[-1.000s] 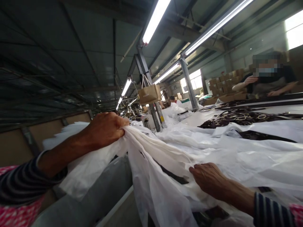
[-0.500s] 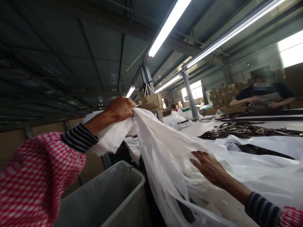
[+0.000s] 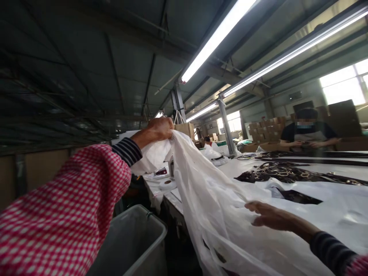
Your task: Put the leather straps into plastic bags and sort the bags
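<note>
My left hand [image 3: 160, 129], raised at the middle of the view, is closed around the gathered top of a thin white plastic sheet [image 3: 201, 191]. From that fist the sheet hangs in long folds down to the table and past its edge; another part droops on the left behind my wrist. My right hand [image 3: 270, 215] is at the lower right, over the spread part of the sheet, with its fingers stretched out and apart. Whether its fingertips touch the sheet I cannot tell. Dark straps with metal rings [image 3: 284, 172] lie in a heap beyond my right hand.
A grey plastic bin [image 3: 135, 237] stands below my left arm, beside the table. Across the table a person [image 3: 309, 132] in an apron works with both hands. Stacked cardboard boxes [image 3: 266, 130] stand behind. A white roll [image 3: 167, 184] sits on a surface past the bin.
The camera view has shifted. My left hand still grips the raised sheet and appears slightly farther right. My right hand has turned, its fingers now pointing left, and appears lower and farther right.
</note>
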Tool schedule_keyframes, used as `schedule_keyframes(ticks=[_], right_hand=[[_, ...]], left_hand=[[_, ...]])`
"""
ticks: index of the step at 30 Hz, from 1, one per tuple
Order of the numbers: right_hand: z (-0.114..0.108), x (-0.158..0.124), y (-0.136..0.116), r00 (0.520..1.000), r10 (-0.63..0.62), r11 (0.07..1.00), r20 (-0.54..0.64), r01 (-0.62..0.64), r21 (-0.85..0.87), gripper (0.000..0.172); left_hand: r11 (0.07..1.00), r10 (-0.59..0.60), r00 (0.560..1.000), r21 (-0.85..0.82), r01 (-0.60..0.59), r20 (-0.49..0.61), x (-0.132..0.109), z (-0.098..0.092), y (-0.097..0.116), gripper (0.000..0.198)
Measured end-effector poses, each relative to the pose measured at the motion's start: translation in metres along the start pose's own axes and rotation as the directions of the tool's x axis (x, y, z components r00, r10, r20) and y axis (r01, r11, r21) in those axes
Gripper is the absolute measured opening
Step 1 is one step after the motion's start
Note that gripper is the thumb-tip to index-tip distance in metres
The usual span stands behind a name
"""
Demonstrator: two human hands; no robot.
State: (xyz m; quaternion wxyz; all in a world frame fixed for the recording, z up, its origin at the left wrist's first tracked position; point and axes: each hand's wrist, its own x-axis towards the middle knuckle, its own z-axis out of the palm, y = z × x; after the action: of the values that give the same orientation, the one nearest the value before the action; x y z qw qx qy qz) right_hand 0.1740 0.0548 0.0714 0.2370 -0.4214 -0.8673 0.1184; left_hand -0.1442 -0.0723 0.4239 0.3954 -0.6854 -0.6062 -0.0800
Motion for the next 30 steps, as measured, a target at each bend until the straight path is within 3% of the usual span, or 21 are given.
schedule_keyframes(ticks=[1, 3, 4, 6, 9, 11, 12, 15, 18, 21, 27, 30], right_hand=[[-0.015, -0.007, -0.013, 0.996, 0.044, 0.995, 0.083, -0.052, 0.09, 0.054], [-0.041, -0.022, -0.046, 0.987, 0.062, 0.991, 0.148, -0.078, 0.105, 0.056], [-0.05, -0.031, -0.063, 0.991, 0.044, 0.997, 0.126, -0.053, 0.065, 0.055], [-0.054, -0.051, -0.097, 0.999, -0.034, 0.999, -0.04, 0.032, -0.032, 0.055], [-0.02, -0.073, -0.147, 0.914, -0.238, 0.97, -0.329, 0.205, -0.131, 0.06], [0.02, -0.075, -0.177, 0.851, -0.403, 0.91, -0.338, 0.335, -0.242, 0.079], [0.041, -0.071, -0.189, 0.797, -0.496, 0.858, -0.345, 0.389, -0.335, 0.088], [0.087, -0.042, -0.208, 0.761, -0.5, 0.82, -0.414, 0.26, -0.51, 0.093], [0.089, -0.012, -0.199, 0.789, -0.408, 0.804, -0.459, 0.071, -0.591, 0.068], [0.059, -0.004, -0.174, 0.85, -0.322, 0.761, -0.416, -0.029, -0.648, 0.041], [0.005, -0.026, -0.097, 0.918, -0.102, 0.738, -0.383, -0.188, -0.648, 0.031], [-0.014, -0.044, -0.071, 0.949, 0.07, 0.827, -0.307, -0.227, -0.514, 0.023]], left_hand=[[1.0, -0.015, 1.0, -0.004, 0.015, 0.011, 0.003, 0.0, 0.002, 0.017], [0.999, -0.042, 0.999, -0.013, 0.043, 0.027, 0.01, 0.0, 0.005, 0.018], [0.998, -0.052, 0.998, -0.018, 0.053, 0.03, 0.012, 0.0, 0.007, 0.02], [0.998, -0.062, 0.998, -0.031, 0.063, 0.028, 0.017, 0.0, 0.01, 0.021], [0.997, -0.054, 0.999, -0.055, 0.054, 0.004, 0.023, -0.003, 0.017, 0.019], [0.996, -0.057, 0.998, -0.071, 0.056, -0.017, 0.027, -0.008, 0.023, 0.018], [0.995, -0.065, 0.997, -0.078, 0.063, -0.027, 0.029, -0.013, 0.027, 0.019], [0.992, -0.092, 0.994, -0.091, 0.087, -0.053, 0.034, -0.029, 0.036, 0.025], [0.993, -0.102, 0.99, -0.076, 0.095, -0.096, 0.039, -0.042, 0.04, 0.037], [0.993, -0.106, 0.986, -0.063, 0.099, -0.128, 0.041, -0.046, 0.038, 0.043], [0.993, -0.115, 0.978, -0.04, 0.109, -0.174, 0.042, -0.041, 0.033, 0.042], [0.995, -0.091, 0.984, -0.046, 0.085, -0.155, 0.041, -0.04, 0.036, 0.037]])
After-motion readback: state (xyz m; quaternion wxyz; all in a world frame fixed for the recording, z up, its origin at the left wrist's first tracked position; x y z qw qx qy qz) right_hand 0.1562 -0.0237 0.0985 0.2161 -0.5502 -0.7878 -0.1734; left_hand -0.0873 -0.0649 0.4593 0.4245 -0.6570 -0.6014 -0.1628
